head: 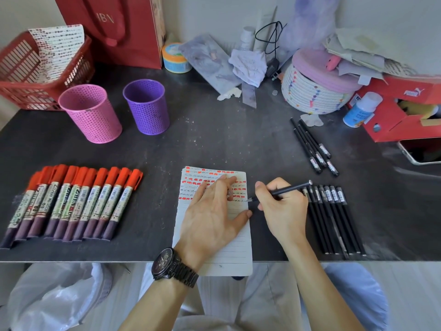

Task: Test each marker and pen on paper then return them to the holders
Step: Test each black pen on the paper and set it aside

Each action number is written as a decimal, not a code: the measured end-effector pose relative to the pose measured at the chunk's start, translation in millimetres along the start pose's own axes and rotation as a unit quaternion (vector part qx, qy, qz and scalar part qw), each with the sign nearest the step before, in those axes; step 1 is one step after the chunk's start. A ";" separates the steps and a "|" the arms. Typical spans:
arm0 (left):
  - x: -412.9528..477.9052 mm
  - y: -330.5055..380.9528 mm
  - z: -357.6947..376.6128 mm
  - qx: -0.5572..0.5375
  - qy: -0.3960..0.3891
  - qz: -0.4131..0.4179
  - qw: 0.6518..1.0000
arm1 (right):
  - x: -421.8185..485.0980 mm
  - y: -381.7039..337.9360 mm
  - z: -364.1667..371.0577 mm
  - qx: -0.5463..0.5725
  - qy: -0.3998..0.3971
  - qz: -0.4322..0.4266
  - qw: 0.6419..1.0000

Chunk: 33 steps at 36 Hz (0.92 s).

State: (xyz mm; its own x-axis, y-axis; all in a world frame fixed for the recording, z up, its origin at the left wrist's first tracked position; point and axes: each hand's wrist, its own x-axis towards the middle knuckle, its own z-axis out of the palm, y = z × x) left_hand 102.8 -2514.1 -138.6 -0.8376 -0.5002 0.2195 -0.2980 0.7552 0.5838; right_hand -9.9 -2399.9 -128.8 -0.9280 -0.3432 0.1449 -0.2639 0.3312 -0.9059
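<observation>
left hand (pixel 210 211) flat, fingers spread on paper (pixel 229 249); right hand (pixel 280 209) pinching pen (pixel 286 189), tip off the edge, likely to mark table (pixel 214 139).

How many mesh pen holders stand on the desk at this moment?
2. The pink holder stands at the desk's back left, beside the red basket. The purple holder stands just right of it, apart. Neither shows pens above its rim.

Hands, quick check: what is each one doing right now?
Left hand: open, fingers spread flat, pressing on the notepad.
Right hand: gripping a black pen, tip at the notepad's right edge.
</observation>
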 end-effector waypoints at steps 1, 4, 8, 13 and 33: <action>0.0 0.1 -0.2 -0.002 -0.001 -0.001 1.000 | -0.3 0.0 0.3 -0.001 0.000 -0.001 1.000; 0.0 1.3 -1.5 -0.002 -0.008 -0.003 1.000 | -0.7 -0.1 0.2 -0.005 0.002 -0.008 1.000; -0.1 2.6 -2.6 0.001 -0.011 -0.003 1.000 | -0.3 -0.6 -0.7 -0.007 -0.002 -0.006 1.000; -0.7 4.3 -4.2 -0.012 -0.004 -0.002 1.000 | -0.3 -1.3 0.5 -0.001 0.002 0.002 1.000; 0.4 -1.1 -6.5 -0.093 0.049 -0.006 0.994 | -1.5 -6.7 -12.8 0.245 -0.028 0.042 0.968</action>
State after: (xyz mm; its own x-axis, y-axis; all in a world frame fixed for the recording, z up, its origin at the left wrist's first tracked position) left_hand 105.7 -2517.9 -134.0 -0.7831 -0.5545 0.2815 -0.2107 0.6626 0.7188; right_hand -10.1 -2390.3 -117.9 -0.9217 -0.3843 0.0525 -0.0181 -0.0926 -0.9955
